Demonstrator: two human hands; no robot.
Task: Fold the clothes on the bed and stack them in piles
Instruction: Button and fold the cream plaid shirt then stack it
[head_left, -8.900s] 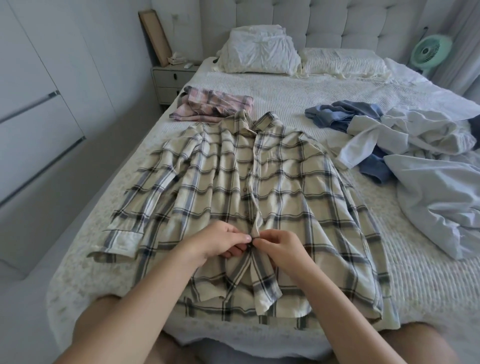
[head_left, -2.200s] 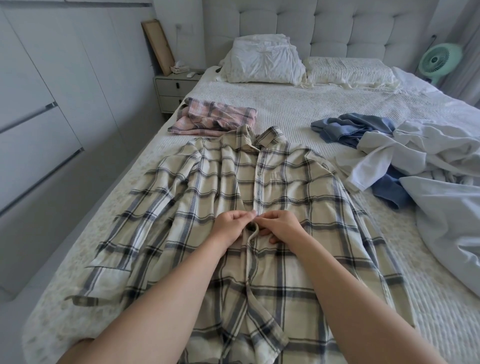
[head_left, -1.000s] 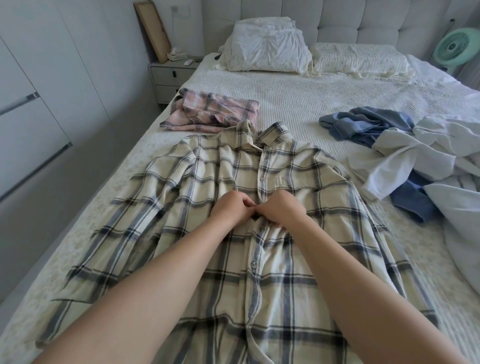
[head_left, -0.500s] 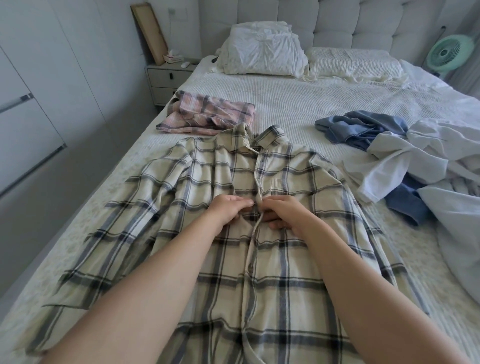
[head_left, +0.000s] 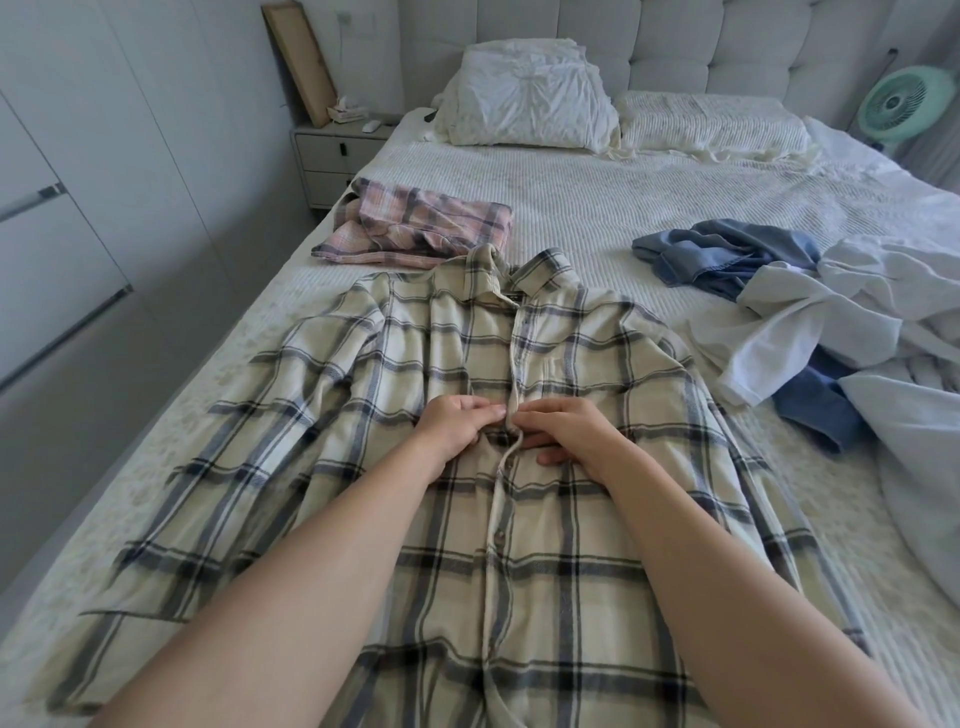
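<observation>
On the bed, both hands, left and right, pinch the flat shirt front to button it, one pink shirt looks folded, more clothes wait.

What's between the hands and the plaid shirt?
Nothing visible. The left hand and right hand already pinch the plaid shirt at its button placket, mid-chest, directly on the fabric. It lies spread flat on the bed.

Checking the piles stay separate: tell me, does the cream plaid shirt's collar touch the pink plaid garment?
Touching: in the head view the cream plaid shirt collar overlaps the pink plaid garment edge, no bedspread between.
</observation>
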